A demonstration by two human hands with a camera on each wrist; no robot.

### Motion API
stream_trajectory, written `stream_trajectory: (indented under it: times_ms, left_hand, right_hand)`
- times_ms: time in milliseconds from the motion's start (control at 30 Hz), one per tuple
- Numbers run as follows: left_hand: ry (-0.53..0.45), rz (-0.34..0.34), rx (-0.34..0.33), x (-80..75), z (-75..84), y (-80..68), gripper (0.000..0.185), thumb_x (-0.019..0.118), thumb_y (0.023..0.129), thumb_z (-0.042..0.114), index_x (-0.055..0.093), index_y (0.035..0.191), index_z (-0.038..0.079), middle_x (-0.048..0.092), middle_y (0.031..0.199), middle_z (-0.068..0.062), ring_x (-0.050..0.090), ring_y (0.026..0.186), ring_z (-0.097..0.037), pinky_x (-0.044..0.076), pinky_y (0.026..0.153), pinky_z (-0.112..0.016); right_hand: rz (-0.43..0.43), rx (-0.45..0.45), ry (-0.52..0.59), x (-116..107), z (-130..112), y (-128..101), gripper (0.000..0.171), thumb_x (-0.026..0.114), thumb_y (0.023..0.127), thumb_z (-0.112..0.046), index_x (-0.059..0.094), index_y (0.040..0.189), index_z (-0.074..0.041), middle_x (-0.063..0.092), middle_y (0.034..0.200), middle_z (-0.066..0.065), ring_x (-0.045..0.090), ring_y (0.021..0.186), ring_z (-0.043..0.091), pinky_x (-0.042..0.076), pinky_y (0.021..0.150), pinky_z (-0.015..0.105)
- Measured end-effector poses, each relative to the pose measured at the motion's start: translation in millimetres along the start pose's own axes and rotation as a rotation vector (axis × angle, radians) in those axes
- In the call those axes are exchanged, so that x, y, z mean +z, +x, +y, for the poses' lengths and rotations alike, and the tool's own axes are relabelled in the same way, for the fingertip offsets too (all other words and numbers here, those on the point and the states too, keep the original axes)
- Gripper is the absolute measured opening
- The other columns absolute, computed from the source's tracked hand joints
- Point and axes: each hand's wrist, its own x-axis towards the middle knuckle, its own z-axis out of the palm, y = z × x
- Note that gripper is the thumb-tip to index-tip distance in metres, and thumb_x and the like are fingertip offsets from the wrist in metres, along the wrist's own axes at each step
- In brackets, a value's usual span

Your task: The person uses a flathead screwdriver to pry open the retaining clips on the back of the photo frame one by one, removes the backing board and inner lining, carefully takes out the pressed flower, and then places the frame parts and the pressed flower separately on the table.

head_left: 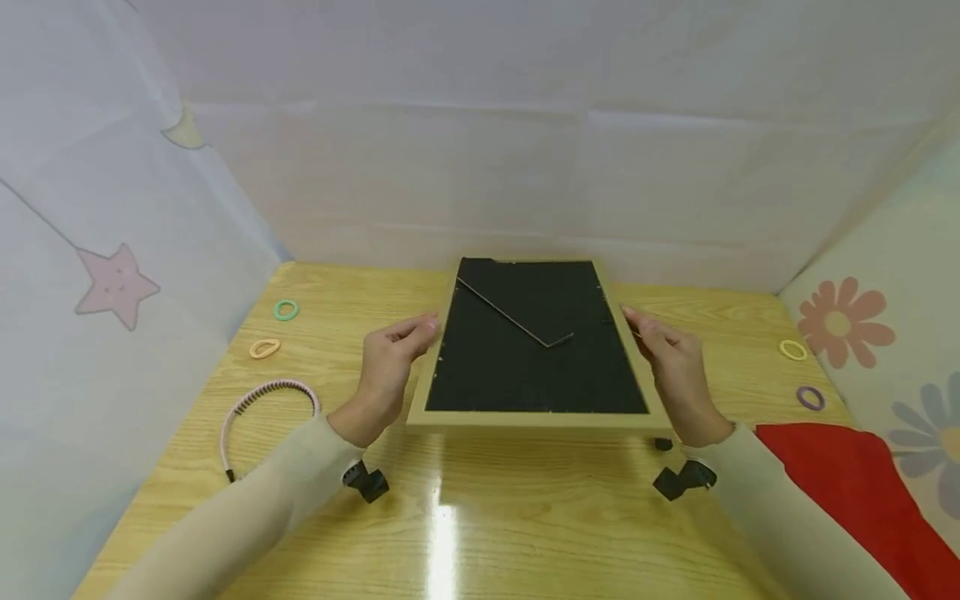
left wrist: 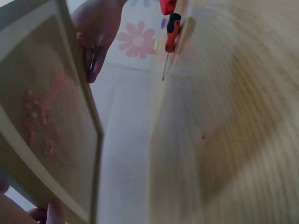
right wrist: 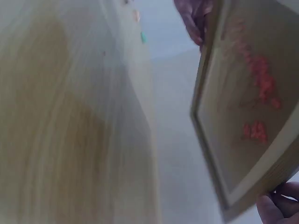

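A picture frame (head_left: pixel 540 419) with a pale wooden border is held up over the table, its black backing (head_left: pixel 525 367) uppermost in the head view. A thin bent edge line runs across the backing. My left hand (head_left: pixel 390 367) grips the frame's left side, thumb along the border. On the opposite side, my right hand (head_left: pixel 678 375) grips the other border. Both wrist views show the underside: a clear pane with red, raised shapes (right wrist: pixel 264 84) behind or on it. Below the frame lies a screwdriver (left wrist: pixel 172 35) with an orange and black handle, mostly hidden in the head view.
On the wooden table (head_left: pixel 517 533), a green ring (head_left: pixel 286 303), an orange ring (head_left: pixel 255 353) and a headband (head_left: pixel 227 425) lie at left. A yellow ring (head_left: pixel 780 346), a purple ring (head_left: pixel 801 400) and red cloth (head_left: pixel 847 475) are at right. Printed sheets wall the table.
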Motion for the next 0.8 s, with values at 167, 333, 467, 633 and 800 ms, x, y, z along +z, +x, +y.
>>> stream_trajectory:
  times_ms: [167, 333, 467, 633, 800]
  left_hand:
    - [0.064, -0.001, -0.029, -2.1, -15.9, -1.0, 0.041, 0.068, 0.096, 0.008, 0.063, 0.137, 0.006, 0.059, 0.146, -0.008, 0.061, 0.120, -0.012, 0.054, 0.094, -0.012]
    - [0.081, 0.010, -0.055, -0.6, -31.2, -3.0, 0.042, 0.067, 0.092, -0.002, 0.065, 0.133, 0.003, 0.062, 0.143, -0.011, 0.065, 0.114, -0.015, 0.057, 0.087, -0.011]
    - [0.105, 0.028, -0.085, 0.7, -43.6, -4.8, 0.042, 0.068, 0.090, -0.004, 0.066, 0.131, 0.002, 0.062, 0.142, -0.013, 0.066, 0.114, -0.016, 0.056, 0.084, -0.009]
    - [0.126, 0.009, -0.124, 1.3, -60.2, -6.1, 0.042, 0.068, 0.090, -0.004, 0.065, 0.132, 0.000, 0.061, 0.143, -0.015, 0.063, 0.120, -0.025, 0.056, 0.085, -0.010]
    - [0.187, -0.013, -0.168, -3.9, -72.6, -6.1, 0.041, 0.069, 0.090, -0.002, 0.065, 0.132, -0.001, 0.062, 0.141, -0.017, 0.061, 0.124, -0.028, 0.053, 0.085, -0.008]
  right_hand:
    - [-0.008, 0.180, -0.089, 3, 13, -6, 0.056, 0.062, 0.102, -0.021, 0.043, 0.152, -0.004, 0.042, 0.161, 0.013, 0.056, 0.130, -0.001, 0.054, 0.098, 0.012]
    - [0.041, 0.280, -0.210, 7, 28, -10, 0.053, 0.060, 0.101, -0.006, 0.045, 0.152, -0.006, 0.044, 0.158, 0.012, 0.057, 0.134, 0.009, 0.051, 0.096, 0.006]
    - [0.038, 0.308, -0.242, 9, 39, -13, 0.053, 0.057, 0.101, 0.000, 0.043, 0.152, -0.003, 0.044, 0.159, 0.011, 0.049, 0.143, 0.025, 0.050, 0.095, 0.005]
    - [0.048, 0.367, -0.231, 10, 55, -17, 0.054, 0.053, 0.100, 0.005, 0.041, 0.152, 0.000, 0.042, 0.160, 0.014, 0.046, 0.145, 0.031, 0.051, 0.092, 0.005]
    - [0.027, 0.415, -0.261, 11, 70, -20, 0.053, 0.053, 0.102, 0.001, 0.041, 0.153, -0.002, 0.042, 0.160, 0.014, 0.046, 0.145, 0.030, 0.051, 0.094, 0.006]
